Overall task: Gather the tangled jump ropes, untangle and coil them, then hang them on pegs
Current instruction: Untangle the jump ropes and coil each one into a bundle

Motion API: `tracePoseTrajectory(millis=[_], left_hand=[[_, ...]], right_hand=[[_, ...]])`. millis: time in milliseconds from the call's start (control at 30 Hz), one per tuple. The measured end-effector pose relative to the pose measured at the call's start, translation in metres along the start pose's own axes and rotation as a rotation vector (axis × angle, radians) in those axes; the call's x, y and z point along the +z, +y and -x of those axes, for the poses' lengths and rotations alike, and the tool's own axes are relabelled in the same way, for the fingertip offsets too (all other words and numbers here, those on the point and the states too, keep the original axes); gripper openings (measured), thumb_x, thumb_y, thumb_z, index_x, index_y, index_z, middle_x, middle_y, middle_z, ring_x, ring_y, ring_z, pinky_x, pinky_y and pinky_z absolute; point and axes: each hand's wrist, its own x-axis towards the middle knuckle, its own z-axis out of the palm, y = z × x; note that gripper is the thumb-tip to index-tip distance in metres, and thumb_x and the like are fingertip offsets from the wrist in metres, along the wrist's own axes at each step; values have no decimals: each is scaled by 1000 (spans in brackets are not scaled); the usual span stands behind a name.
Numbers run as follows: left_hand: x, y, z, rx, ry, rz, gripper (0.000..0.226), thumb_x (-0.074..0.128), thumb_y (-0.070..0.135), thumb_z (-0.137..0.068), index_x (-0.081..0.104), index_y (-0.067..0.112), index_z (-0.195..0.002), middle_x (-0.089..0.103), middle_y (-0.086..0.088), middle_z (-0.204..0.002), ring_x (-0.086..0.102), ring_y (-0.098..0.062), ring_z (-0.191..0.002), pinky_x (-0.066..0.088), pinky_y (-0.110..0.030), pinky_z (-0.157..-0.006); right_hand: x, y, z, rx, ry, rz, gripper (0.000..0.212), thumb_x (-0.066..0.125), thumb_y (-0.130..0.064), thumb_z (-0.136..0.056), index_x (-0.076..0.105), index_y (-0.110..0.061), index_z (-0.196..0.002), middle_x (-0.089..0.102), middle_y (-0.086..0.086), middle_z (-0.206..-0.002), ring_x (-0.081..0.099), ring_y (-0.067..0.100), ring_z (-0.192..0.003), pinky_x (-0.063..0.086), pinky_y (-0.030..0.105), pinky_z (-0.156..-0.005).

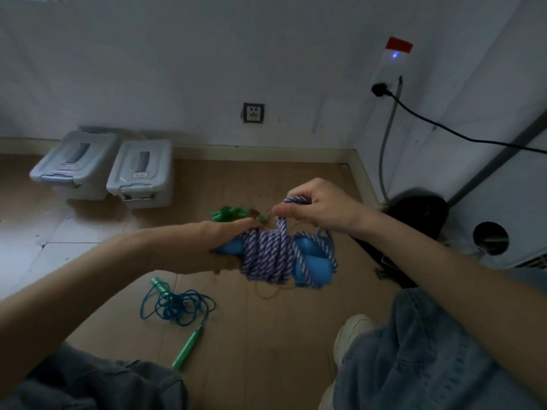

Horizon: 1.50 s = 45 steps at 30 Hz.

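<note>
Down on the floor a teal rope lies tangled, green handles out, above it left hand grips the purple-white rope bundle, right hand pinches its top loop, green pieces behind, two lidded bins by the wall

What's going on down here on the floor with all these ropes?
A person crouched on the floor is winding a purple-and-white striped jump rope around its blue handles. The left hand holds the bundle, while the right hand pinches a loop of the rope above it. A thin blue rope with green handles lies loosely tangled on the floor nearby, untouched. Something green sits just beyond the hands, too hidden to identify. No pegs are in view.
</note>
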Motion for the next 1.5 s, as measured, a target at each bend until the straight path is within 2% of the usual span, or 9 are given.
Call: tracePoseTrajectory(millis=[333,467,567,633,733,933,1300,1400,1500], left_hand=[[-5,-1,9,193,306,777,41,58,16,-82,50,31,-120,62,4,-102,63,-14,-94,51,-22,-79],[-10,-11,-1,-58,629,1180,29,58,15,-78,59,21,-106,63,-8,-103,69,-12,-83,54,-20,-65],[3,-12,-13,-309,582,805,25,56,9,-86,47,8,-109,60,-7,-96,66,-13,-75,57,-22,-60],[11,-8,-15,-320,488,650,22,56,8,-87,44,12,-104,60,-5,-94,66,-10,-72,57,-22,-60],[10,-8,-12,-184,401,517,37,58,3,-84,41,17,-114,58,-4,-109,66,-13,-86,56,-25,-70],[1,-6,-5,-76,86,699,58,75,21,-71,49,40,-119,64,10,-108,63,-7,-96,52,-17,-77],[16,10,-31,-153,331,101,51,58,67,-68,61,26,-97,67,7,-82,63,-1,-70,50,-17,-62],[14,1,-27,-229,371,403,50,58,62,-66,62,27,-101,69,2,-89,67,-13,-78,54,-24,-70],[9,-6,-23,-205,412,628,40,62,58,-61,62,37,-94,71,5,-87,69,-14,-80,57,-28,-69]], right_hand=[[-3,4,7,213,-327,-959,30,63,-44,-79,61,-18,-66,61,-6,-56,51,2,-38,39,13,-35],[5,-2,8,178,-125,-349,36,45,-42,-92,55,-28,-61,51,-7,-56,37,4,-38,27,23,-39],[10,-7,6,-125,86,692,35,46,-43,-92,50,-16,-71,48,-4,-87,43,8,-69,32,26,-58],[6,-9,9,-295,155,861,34,55,-41,-88,59,-8,-78,46,6,-109,42,15,-95,33,25,-72],[-3,-14,9,-297,67,566,33,57,-35,-89,63,-3,-82,47,13,-128,44,23,-116,37,28,-89],[5,-18,3,-324,149,340,29,56,-25,-90,64,3,-87,62,15,-91,59,25,-81,46,38,-74],[16,-15,-8,-118,248,247,35,65,-34,-83,63,-1,-74,59,7,-84,55,17,-75,44,26,-68],[-2,-8,-8,77,330,-168,21,73,-30,-74,66,-12,-65,65,-4,-90,60,13,-86,48,12,-71],[-13,-5,-2,148,67,-753,18,69,-29,-73,75,-13,-79,69,10,-108,61,25,-109,52,26,-90]])
